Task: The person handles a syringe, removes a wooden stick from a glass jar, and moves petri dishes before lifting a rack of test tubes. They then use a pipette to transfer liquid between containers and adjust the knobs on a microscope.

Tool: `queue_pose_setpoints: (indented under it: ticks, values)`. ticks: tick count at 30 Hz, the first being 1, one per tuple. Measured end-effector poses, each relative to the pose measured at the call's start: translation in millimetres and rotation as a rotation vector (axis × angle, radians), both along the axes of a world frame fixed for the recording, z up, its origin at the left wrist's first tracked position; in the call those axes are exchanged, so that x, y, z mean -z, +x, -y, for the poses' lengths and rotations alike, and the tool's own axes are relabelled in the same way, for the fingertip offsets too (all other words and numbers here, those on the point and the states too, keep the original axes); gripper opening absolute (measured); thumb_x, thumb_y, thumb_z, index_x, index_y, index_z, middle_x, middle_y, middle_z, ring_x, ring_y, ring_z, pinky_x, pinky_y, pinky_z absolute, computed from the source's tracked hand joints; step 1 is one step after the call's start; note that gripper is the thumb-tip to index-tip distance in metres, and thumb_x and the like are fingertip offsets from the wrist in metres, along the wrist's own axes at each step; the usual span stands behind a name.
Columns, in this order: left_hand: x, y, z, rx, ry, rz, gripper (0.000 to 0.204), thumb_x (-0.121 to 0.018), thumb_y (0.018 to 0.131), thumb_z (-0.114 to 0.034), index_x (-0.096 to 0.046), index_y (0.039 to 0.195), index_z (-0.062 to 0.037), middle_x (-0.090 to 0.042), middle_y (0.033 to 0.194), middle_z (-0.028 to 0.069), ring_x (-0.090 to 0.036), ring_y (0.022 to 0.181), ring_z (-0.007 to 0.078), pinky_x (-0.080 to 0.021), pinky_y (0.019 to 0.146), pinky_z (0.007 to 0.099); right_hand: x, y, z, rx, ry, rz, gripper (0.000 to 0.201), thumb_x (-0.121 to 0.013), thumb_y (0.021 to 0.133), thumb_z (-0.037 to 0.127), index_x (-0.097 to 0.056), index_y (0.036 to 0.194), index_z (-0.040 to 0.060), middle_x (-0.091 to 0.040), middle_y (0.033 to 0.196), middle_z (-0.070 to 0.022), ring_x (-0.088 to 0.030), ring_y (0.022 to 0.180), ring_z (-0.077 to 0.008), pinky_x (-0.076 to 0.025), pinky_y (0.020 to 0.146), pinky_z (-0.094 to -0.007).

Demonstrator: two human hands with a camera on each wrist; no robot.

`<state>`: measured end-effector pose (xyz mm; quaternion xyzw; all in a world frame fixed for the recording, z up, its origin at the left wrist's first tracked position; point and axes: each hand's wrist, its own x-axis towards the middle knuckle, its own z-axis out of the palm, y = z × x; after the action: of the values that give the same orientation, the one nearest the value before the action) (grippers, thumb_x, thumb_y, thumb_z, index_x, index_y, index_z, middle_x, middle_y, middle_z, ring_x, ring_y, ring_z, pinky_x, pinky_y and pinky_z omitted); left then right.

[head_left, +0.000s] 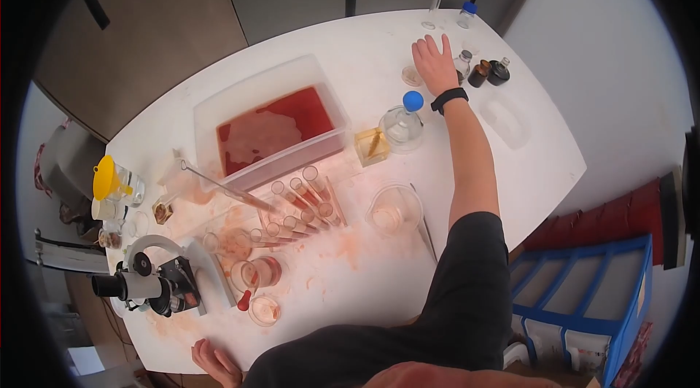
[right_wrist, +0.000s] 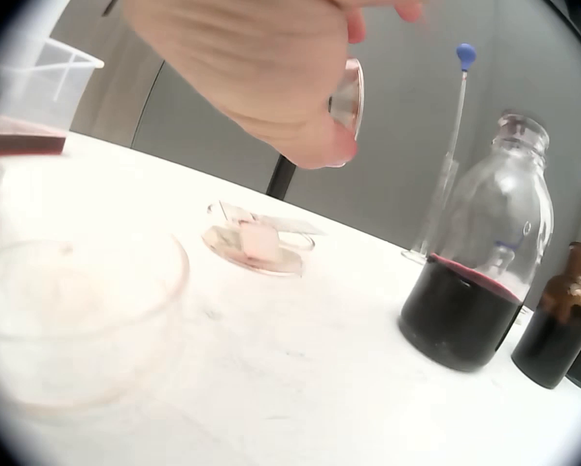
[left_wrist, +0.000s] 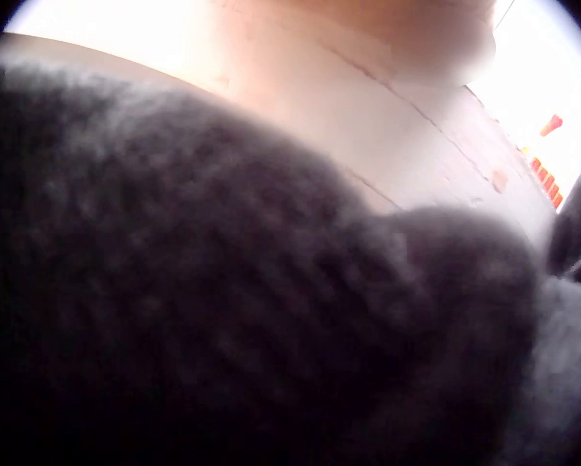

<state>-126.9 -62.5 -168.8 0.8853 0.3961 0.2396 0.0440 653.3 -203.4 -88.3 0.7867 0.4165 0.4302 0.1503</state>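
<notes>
At the far right of the table, my right hand (head_left: pixel 435 67) is raised beside a bottle of dark liquid (right_wrist: pixel 462 309). In the right wrist view this hand (right_wrist: pixel 271 73) pinches a small round glass piece (right_wrist: pixel 347 102), seen nearly edge-on. Below it lies a small glass dish (right_wrist: pixel 281 260) holding a pale block, with thin clear pieces around it. My left hand (head_left: pixel 216 363) hangs loosely curled at the table's front edge, holding nothing. Dark cloth (left_wrist: pixel 222 262) covers most of the left wrist view.
A tub of red liquid (head_left: pixel 332 144) stands at the back. A blue-topped flask (head_left: pixel 402 129) and an amber cube (head_left: pixel 372 147) stand right of it. Racked tubes (head_left: pixel 310 173), a microscope (head_left: pixel 146 286) and a red-bulbed dropper (head_left: pixel 244 302) are nearer. Brown bottles (right_wrist: pixel 555 325) stand far right.
</notes>
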Motion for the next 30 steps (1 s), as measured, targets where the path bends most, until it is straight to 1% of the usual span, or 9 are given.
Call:
queue_pose_setpoints:
  ticks: [4, 8, 14, 17, 20, 21, 24, 27, 30]
  values:
    - [3, -2, -3, -0.014, -0.021, -0.016, 0.032, -0.047, 0.097, -0.015, -0.048, 0.123, 0.0028, -0.049, 0.125, 0.0217, -0.044, 0.115, 0.0389, -0.032, 0.102, 0.0482, 27, 18, 2, -0.165, -0.201, -0.008, 0.027, -0.057, 0.083, 0.014, -0.062, 0.109, 0.0087, -0.056, 0.112, -0.0031, -0.046, 0.123, -0.0207, -0.031, 0.110, -0.0529]
    - [2, -4, -2, -0.029, -0.052, -0.039, 0.032, -0.047, 0.096, -0.015, -0.048, 0.123, 0.0031, -0.048, 0.125, 0.0217, -0.043, 0.115, 0.0387, -0.032, 0.102, 0.0479, 7, 9, 6, -0.047, -0.086, -0.095, 0.038, -0.057, 0.083, 0.012, -0.056, 0.120, 0.0103, -0.054, 0.119, -0.0025, -0.046, 0.124, -0.0215, -0.029, 0.112, -0.0514]
    - [1, -4, 0, -0.010, -0.081, 0.004, 0.032, -0.048, 0.095, -0.012, -0.048, 0.123, 0.0032, -0.048, 0.125, 0.0218, -0.043, 0.116, 0.0384, -0.032, 0.103, 0.0469, -8, 1, 11, -0.038, 0.050, -0.079, 0.040, -0.055, 0.083, 0.010, -0.055, 0.123, 0.0114, -0.054, 0.119, -0.0015, -0.046, 0.123, -0.0224, -0.031, 0.109, -0.0517]
    - [-2, 1, 2, -0.019, -0.087, 0.008, 0.031, -0.049, 0.091, -0.009, -0.050, 0.119, 0.0051, -0.049, 0.124, 0.0231, -0.043, 0.116, 0.0404, -0.030, 0.104, 0.0504, -3, 2, 23, -0.011, 0.277, -0.104, 0.054, -0.072, 0.072, 0.011, -0.056, 0.124, 0.0137, -0.053, 0.119, -0.0025, -0.046, 0.121, -0.0238, -0.032, 0.107, -0.0521]
    - [-3, 2, 1, 0.011, -0.084, 0.019, 0.031, -0.049, 0.092, -0.009, -0.049, 0.120, 0.0046, -0.050, 0.123, 0.0224, -0.043, 0.116, 0.0405, -0.029, 0.105, 0.0503, -16, -20, 37, 0.032, 0.407, -0.278, 0.061, -0.076, 0.068, 0.010, -0.055, 0.125, 0.0149, -0.053, 0.120, -0.0032, -0.045, 0.122, -0.0251, -0.032, 0.106, -0.0524]
    - [-2, 1, 2, 0.016, -0.091, 0.029, 0.031, -0.048, 0.092, -0.010, -0.049, 0.120, 0.0044, -0.050, 0.123, 0.0221, -0.043, 0.116, 0.0403, -0.029, 0.105, 0.0503, -19, -26, 41, -0.022, 0.452, -0.284, 0.066, -0.078, 0.062, 0.010, -0.055, 0.125, 0.0130, -0.053, 0.120, -0.0051, -0.045, 0.120, -0.0268, -0.034, 0.104, -0.0503]
    - [0, -4, -1, 0.043, -0.098, 0.056, 0.030, -0.048, 0.094, -0.011, -0.050, 0.119, 0.0040, -0.051, 0.123, 0.0209, -0.043, 0.117, 0.0395, -0.029, 0.105, 0.0501, -27, -56, 58, -0.126, 0.549, -0.309, 0.066, -0.079, 0.062, 0.012, -0.055, 0.124, 0.0103, -0.053, 0.120, -0.0084, -0.046, 0.118, -0.0289, -0.036, 0.101, -0.0468]
    - [5, -6, -4, 0.080, -0.098, 0.107, 0.029, -0.047, 0.095, -0.013, -0.050, 0.119, 0.0033, -0.051, 0.123, 0.0201, -0.043, 0.117, 0.0384, -0.030, 0.105, 0.0494, -50, -96, 76, -0.150, 0.616, -0.389, 0.065, -0.079, 0.063, 0.013, -0.054, 0.123, 0.0066, -0.052, 0.120, -0.0120, -0.046, 0.116, -0.0311, -0.037, 0.099, -0.0437]
    - [6, -8, -4, 0.109, -0.138, 0.179, 0.029, -0.046, 0.096, -0.013, -0.050, 0.119, 0.0027, -0.051, 0.123, 0.0198, -0.044, 0.117, 0.0374, -0.030, 0.105, 0.0487, -70, -131, 99, -0.222, 0.715, -0.393, 0.064, -0.079, 0.065, 0.013, -0.053, 0.123, 0.0049, -0.053, 0.118, -0.0137, -0.047, 0.114, -0.0322, -0.038, 0.099, -0.0433]
